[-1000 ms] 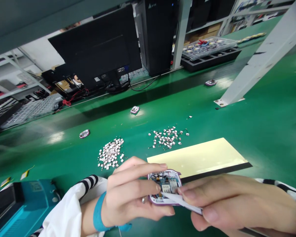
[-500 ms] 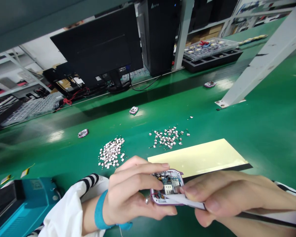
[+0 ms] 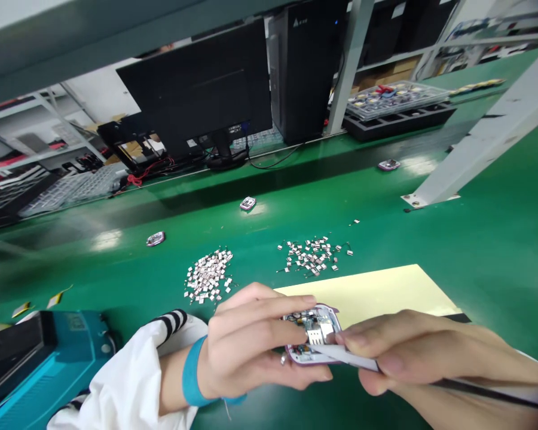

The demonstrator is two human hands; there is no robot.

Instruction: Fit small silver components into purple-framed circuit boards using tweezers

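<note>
My left hand point(image 3: 251, 340), with a teal band at its wrist, grips a small rounded-square electronic device point(image 3: 316, 325) by its edges. The device lies open, showing a circuit board, a silver card slot and a white, purple-edged frame. In my right hand point(image 3: 399, 352) is a pair of tweezers point(image 3: 354, 358), held at a low slant. Their pointed tip reaches into the device's lower part, near small coloured wires. Whether the tip pinches anything is too small to tell. A little metal part point(image 3: 284, 359) sticks out at the device's lower left corner, by my left fingers.
Beyond my hands, two piles of small silver parts point(image 3: 208, 276) point(image 3: 312, 255) lie on the green table. A yellow sheet point(image 3: 367, 292) is under the work. Similar devices point(image 3: 248, 203) stand farther back. A teal machine point(image 3: 78, 343) is at left, a white post point(image 3: 479, 137) at right.
The view has shifted slightly, so the scene sits a little farther right. The tweezers' tip has moved slightly within the device's lower part. Both hands keep their holds.
</note>
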